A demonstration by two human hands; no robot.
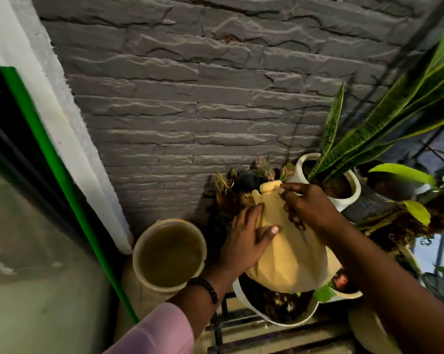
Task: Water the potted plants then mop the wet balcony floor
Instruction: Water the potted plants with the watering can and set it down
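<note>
From the head view, I am tipping the yellow jug [287, 251] forward over the small dark pot [243, 182] by the stone wall [190, 85], its capped mouth pointing down at the soil. If I tilt too far, I judge water could gush past the rim onto the balcony floor, or the jug could slip sideways against the snake plant [369, 123]. My left hand [246, 238] is lying flat with straight fingers pressing the jug's side; my right hand [310, 208] is curling around its handle, gripping from above, wrist bent downward.
</note>
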